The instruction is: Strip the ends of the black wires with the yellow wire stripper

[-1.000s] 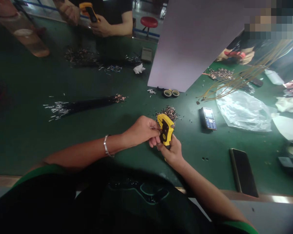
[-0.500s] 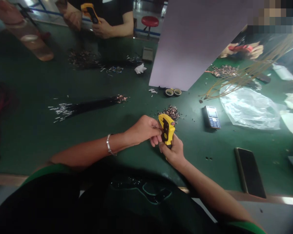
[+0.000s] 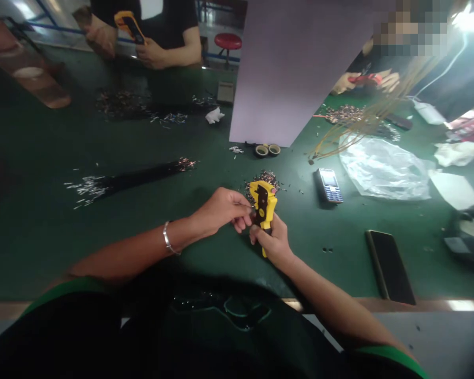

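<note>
A yellow and black hand tool (image 3: 263, 202) stands upright in my right hand (image 3: 274, 239), whose fingers wrap round its handle. Close to the tool's left side, my left hand (image 3: 231, 210) is pinched; whatever is between the fingertips is too small to name. Behind the tool lies a pile of small copper-coloured pieces (image 3: 266, 178) on the green table (image 3: 205, 252). A bundle of black wires (image 3: 138, 176), with silvery ends at the left and coppery ends at the right, rests to the left of the pile.
Two tape rolls (image 3: 267, 150) sit by a grey upright panel (image 3: 292, 68). On the right are a keypad phone (image 3: 329, 185), a clear plastic bag (image 3: 383, 168) and a dark smartphone (image 3: 390, 267). Across the table, two people hold tools; a bottle (image 3: 35, 79) is at the far left.
The whole view has shifted, so things appear further left. The tool's yellow lower handle now shows below my right hand, and my left fingertips are slightly farther from the tool's head.
</note>
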Demonstrator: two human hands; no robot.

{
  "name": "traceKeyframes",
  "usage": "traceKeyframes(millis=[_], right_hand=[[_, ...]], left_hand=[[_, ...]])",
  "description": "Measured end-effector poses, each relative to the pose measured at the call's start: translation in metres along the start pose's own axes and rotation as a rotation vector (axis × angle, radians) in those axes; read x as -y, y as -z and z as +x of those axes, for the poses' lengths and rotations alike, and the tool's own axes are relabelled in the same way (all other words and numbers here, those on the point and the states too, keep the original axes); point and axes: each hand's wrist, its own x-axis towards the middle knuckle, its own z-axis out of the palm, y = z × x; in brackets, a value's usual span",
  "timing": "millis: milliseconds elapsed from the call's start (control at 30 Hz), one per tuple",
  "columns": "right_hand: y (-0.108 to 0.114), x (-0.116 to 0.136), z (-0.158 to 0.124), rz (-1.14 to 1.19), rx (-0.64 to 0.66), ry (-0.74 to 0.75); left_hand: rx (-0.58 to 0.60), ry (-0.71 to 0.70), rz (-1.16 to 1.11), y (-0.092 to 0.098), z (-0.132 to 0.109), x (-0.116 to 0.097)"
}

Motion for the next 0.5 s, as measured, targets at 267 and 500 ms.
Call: traceKeyframes(millis=[267,500], right_hand=[[0.005,0.001,0.005,0.305,0.033,-0.112],[0.016,0.003,0.007,0.351,0.130,-0.121]], left_hand=[[0.046,0.042,-0.079,0.006,0.001,-0.002],[0.068,0.084,-0.150,0.011,0.003,-0.005]])
